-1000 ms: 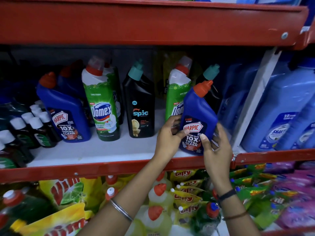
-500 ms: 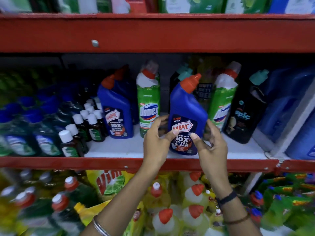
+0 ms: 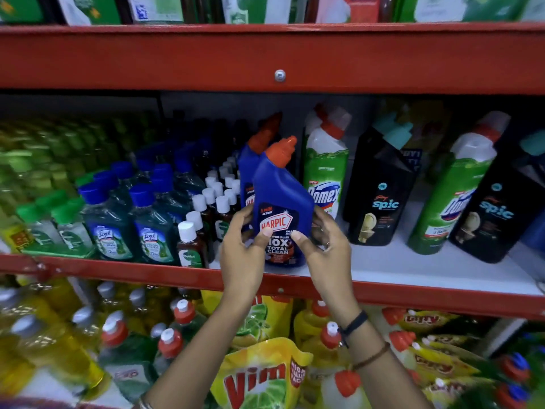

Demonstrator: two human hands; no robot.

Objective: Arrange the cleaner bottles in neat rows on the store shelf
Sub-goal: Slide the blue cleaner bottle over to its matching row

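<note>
A blue Harpic bottle (image 3: 281,190) with an orange cap stands at the front of the white shelf (image 3: 413,265), gripped low on both sides. My left hand (image 3: 243,246) holds its left edge, my right hand (image 3: 323,245) its right edge, thumbs on the label. A second blue Harpic bottle (image 3: 247,169) stands right behind it, mostly hidden. To the right stand a green Domex bottle (image 3: 324,169), a black Spic bottle (image 3: 380,187), another Domex bottle (image 3: 451,196) and another Spic bottle (image 3: 495,214).
Small brown white-capped bottles (image 3: 203,219) and blue-capped Lizol bottles (image 3: 109,228) crowd the shelf to the left. A red shelf beam (image 3: 280,57) hangs overhead; the red front lip (image 3: 413,296) runs below. Yellow Vim pouches (image 3: 259,376) and dish-liquid bottles fill the lower shelf.
Both hands have carried the Harpic bottle leftward along the shelf, past the Spic and Domex bottles, until it stands in front of the other Harpic bottle. The view has swung left too.
</note>
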